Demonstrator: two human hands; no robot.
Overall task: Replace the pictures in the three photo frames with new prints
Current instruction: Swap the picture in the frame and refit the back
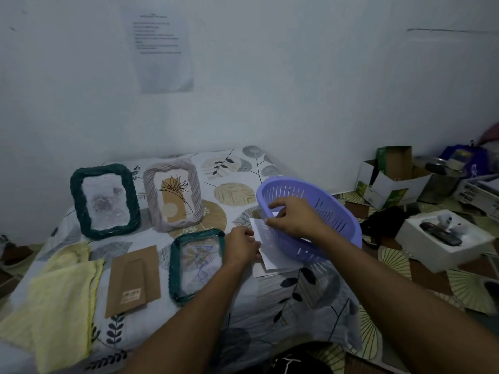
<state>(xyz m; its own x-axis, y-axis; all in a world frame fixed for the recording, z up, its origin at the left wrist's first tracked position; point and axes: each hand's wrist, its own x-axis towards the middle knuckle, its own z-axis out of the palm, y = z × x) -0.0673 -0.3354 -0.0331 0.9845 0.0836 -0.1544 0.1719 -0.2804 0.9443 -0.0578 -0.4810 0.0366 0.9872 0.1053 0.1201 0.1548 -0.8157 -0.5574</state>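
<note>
Two frames stand upright at the back of the table: a dark green one [104, 201] with a pale picture and a pale pink one [174, 194] with a leaf print. A third green frame [195, 264] lies flat, glass up. Its brown backing board [133, 279] lies to its left. My right hand [290, 214] pinches the top of a white print [272, 252] at the rim of a purple basket [321, 211]. My left hand [241, 245] holds the same sheet's left edge. More white paper lies under it.
A yellow cloth [56, 300] covers the table's left front corner. Right of the table, on the patterned floor, are open cardboard boxes [391, 182], a white box [442, 238] with small items and a dark bag [383, 222]. A printed sheet [162, 49] hangs on the wall.
</note>
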